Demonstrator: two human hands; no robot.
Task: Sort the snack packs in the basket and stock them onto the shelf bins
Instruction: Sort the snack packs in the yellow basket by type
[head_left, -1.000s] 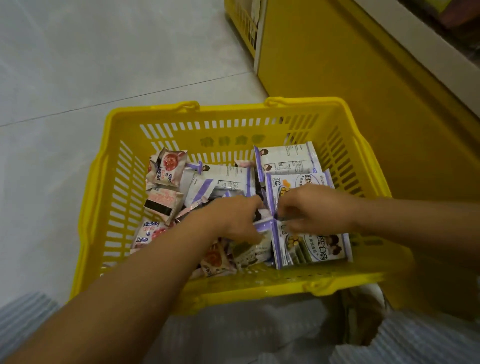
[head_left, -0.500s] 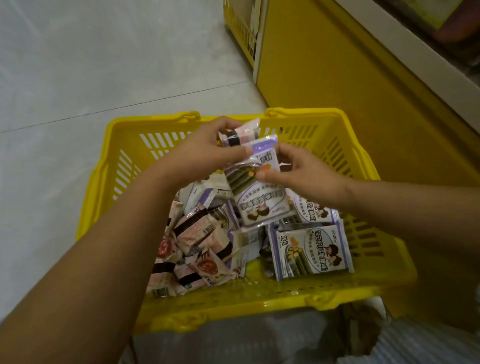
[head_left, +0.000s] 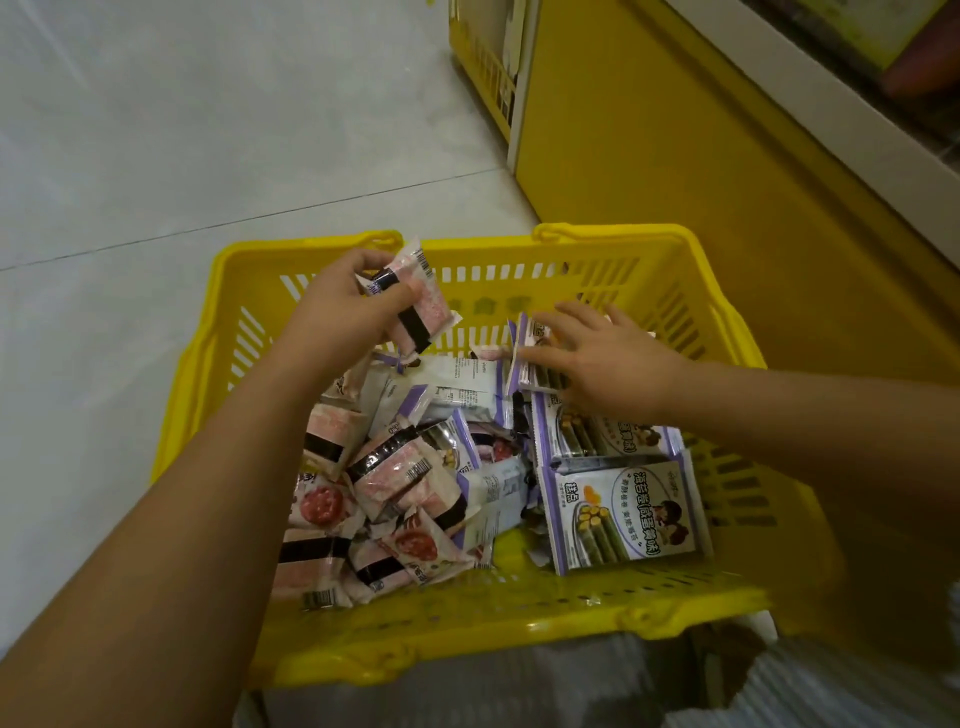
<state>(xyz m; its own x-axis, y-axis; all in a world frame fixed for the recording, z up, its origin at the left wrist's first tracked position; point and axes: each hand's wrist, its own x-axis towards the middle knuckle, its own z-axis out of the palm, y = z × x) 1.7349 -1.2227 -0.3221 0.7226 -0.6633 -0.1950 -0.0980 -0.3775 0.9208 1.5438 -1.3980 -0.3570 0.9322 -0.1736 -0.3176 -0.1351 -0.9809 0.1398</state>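
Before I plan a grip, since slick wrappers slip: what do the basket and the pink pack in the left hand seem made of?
Basket: rigid moulded plastic, glossy yellow, with slotted walls. Pink pack in the left hand: probably thin plastic film, slightly shiny, crimped edges.

One yellow basket (head_left: 519, 623), a left hand (head_left: 343, 306) and a right hand (head_left: 613, 364), three face-up purple seaweed-roll packs (head_left: 623, 514), and at least five pink black-banded packs (head_left: 395, 467).

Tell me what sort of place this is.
Probably a shop aisle during restocking: a yellow basket holds many snack packs of two kinds, on a tiled floor beside a yellow shelf base.
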